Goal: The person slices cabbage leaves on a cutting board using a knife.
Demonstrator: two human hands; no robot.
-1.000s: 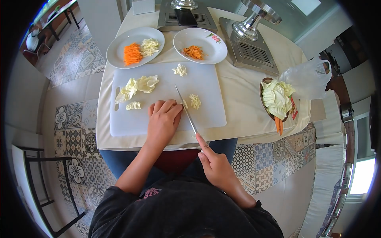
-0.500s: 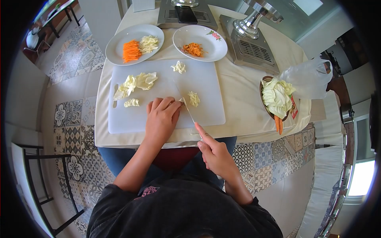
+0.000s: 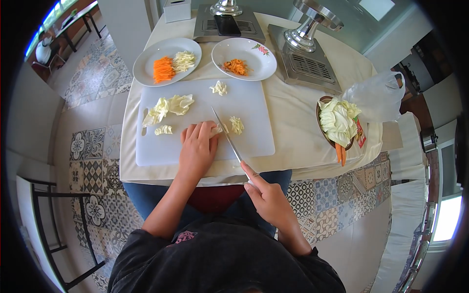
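Observation:
My right hand (image 3: 266, 193) is closed on the handle of a knife (image 3: 228, 137), forefinger stretched along its top. The blade slants up and left over a white cutting board (image 3: 205, 156). With fingers bent, my left hand (image 3: 198, 146) presses a piece of cabbage (image 3: 216, 130) on the board, right beside the blade. Shredded cabbage (image 3: 236, 125) lies just right of the knife. Another small cabbage heap (image 3: 218, 88) is near the board's far edge. Cabbage leaves (image 3: 168, 108) and a smaller cut piece (image 3: 163, 130) rest on the left side.
Behind the board stand a plate (image 3: 141, 66) of carrot and cabbage strips and a flowered plate (image 3: 264, 68) with carrot shreds. Two metal stands (image 3: 308, 68) are farther back, one bearing a phone (image 3: 227, 25). At right, a bowl (image 3: 320, 122) holds cabbage and carrots beside a plastic bag (image 3: 378, 97).
The knife blade has tilted, showing more of its flat side, and stays beside the left fingers. The left hand still presses the cabbage. The whole view has shifted slightly.

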